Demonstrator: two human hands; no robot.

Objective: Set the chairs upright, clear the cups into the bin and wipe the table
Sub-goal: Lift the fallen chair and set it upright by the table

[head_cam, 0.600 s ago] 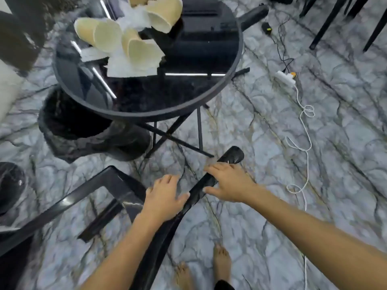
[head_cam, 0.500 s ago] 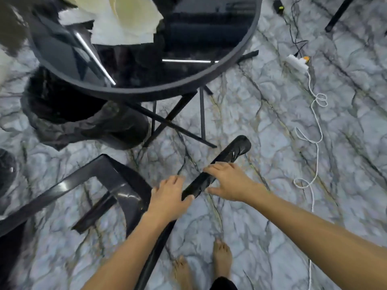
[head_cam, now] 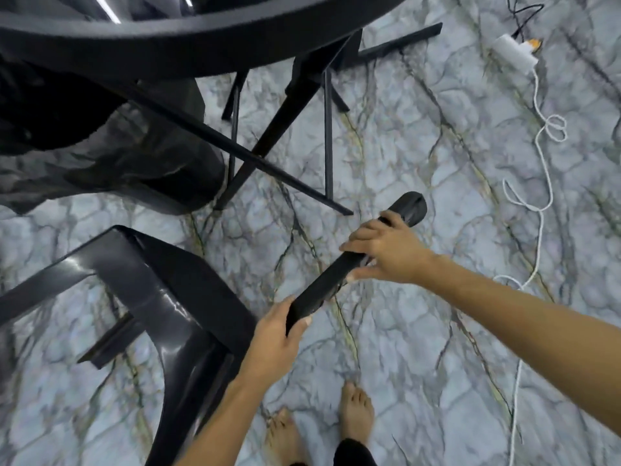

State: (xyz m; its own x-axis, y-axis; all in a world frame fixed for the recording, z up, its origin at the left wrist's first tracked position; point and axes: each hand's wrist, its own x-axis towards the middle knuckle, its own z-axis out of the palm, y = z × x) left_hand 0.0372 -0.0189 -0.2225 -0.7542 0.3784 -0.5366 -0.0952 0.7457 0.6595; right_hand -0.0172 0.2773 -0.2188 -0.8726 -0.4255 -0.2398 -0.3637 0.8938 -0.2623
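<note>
Both hands on the tipped black chair, lifting by its long bar

Left to right: the bin with the crinkly black bag (head_cam: 111, 156) sits under the round black table (head_cam: 201, 38), then the glossy black plastic chair (head_cam: 174, 297) lies on its side just in front of bare feet. The left hand (head_cam: 275, 338) is wrapped around the low end of its matte black bar (head_cam: 339, 274), and the right hand (head_cam: 386, 253) is curled over it near the rounded tip. Looks stiff and light-ish, maybe slick where it's shiny, so the matte bar seems the smart hold. The veined grey marble floor (head_cam: 420, 331) looks slippery, and the white extension cord (head_cam: 541, 156) trailing on the right could trip you.
</note>
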